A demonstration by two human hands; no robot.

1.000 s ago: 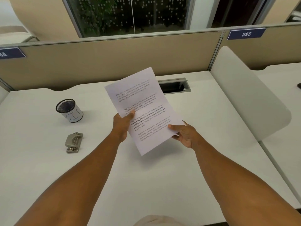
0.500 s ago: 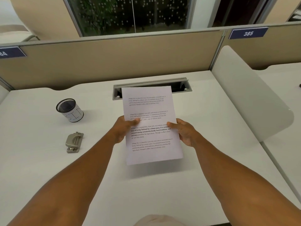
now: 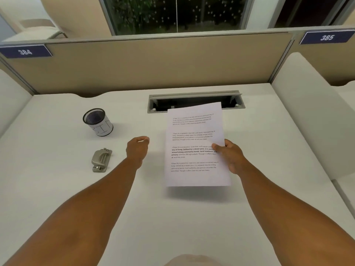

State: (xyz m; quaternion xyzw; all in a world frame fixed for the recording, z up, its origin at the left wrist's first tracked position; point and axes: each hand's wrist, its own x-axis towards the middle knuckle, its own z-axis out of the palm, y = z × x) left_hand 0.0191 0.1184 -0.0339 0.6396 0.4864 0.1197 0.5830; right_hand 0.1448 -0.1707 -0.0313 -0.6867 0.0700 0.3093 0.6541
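A white sheet of paper (image 3: 194, 143) with several printed paragraphs hangs a little above the white desk (image 3: 57, 189), near its middle. My right hand (image 3: 229, 156) pinches the sheet's right edge, thumb on top. My left hand (image 3: 137, 148) is off the paper, hovering to its left with fingers loosely curled and nothing in it. A metal hole punch (image 3: 101, 160) lies on the desk left of that hand. A black mesh cup (image 3: 98, 121) with a white label stands behind the punch.
An open cable slot (image 3: 195, 101) is set into the desk behind the paper. A beige partition (image 3: 153, 62) closes the back, with number plates 384 and 385. A white side divider (image 3: 307, 116) bounds the desk on the right.
My left hand has let go of the sheet and moved left toward the hole punch. The paper, earlier tilted and held by both hands, now hangs from my right hand alone.
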